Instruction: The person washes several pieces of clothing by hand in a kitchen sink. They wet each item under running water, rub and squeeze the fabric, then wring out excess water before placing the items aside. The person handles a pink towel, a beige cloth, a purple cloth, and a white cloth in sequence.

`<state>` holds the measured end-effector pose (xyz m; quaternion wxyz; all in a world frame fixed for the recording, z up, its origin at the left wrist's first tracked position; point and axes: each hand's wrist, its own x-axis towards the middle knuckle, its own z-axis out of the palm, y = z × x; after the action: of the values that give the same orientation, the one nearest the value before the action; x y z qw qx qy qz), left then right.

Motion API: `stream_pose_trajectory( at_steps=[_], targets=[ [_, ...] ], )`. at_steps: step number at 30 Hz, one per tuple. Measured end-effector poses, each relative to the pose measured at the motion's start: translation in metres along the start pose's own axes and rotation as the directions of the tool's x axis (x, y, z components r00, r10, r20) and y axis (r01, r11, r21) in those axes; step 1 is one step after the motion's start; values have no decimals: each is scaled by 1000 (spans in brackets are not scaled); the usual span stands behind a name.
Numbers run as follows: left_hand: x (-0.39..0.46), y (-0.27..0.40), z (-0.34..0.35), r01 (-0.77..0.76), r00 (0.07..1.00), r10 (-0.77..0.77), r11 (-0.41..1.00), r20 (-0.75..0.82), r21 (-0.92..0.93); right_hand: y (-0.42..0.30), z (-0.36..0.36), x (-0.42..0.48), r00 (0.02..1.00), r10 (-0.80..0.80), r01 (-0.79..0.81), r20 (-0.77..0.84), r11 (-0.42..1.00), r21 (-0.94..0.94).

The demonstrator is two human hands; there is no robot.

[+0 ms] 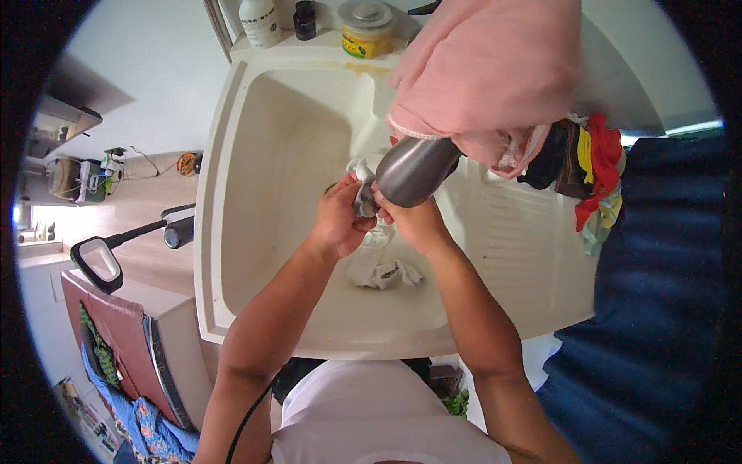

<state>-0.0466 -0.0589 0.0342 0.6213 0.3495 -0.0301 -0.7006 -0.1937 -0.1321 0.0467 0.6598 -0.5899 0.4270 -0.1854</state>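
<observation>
My left hand pinches a small bunched white-and-grey cloth above the laundry sink. At the cloth's right side, the fingertips of my right hand grip it too, though a dark grey metallic cylinder hides part of that hand. The cloth looks like a sock, but its shape is too crumpled to be sure. Below my hands, a second crumpled white cloth with a dark patch lies on the basin's bottom.
Pink fabric hangs close over the basin's upper right. Colourful cloths lie on the ribbed washboard side. On the back ledge stand a white bottle, a small dark bottle and a lidded tub. A dark blue curtain hangs right.
</observation>
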Motion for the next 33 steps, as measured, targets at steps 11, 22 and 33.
stream_pose_trajectory(
  at_steps=[11,22,33],
  targets=[
    [-9,-13,13,-27,1000,27,998,7,62,-23,15,-11,868,-482,413,121,564,-716],
    [-14,-8,7,0,996,7,996,-84,92,-27,14,-3,857,-490,462,158,598,-654],
    [-9,-10,5,-39,998,36,998,-55,-52,-38,26,-11,847,-464,475,260,442,-761]
  ],
)
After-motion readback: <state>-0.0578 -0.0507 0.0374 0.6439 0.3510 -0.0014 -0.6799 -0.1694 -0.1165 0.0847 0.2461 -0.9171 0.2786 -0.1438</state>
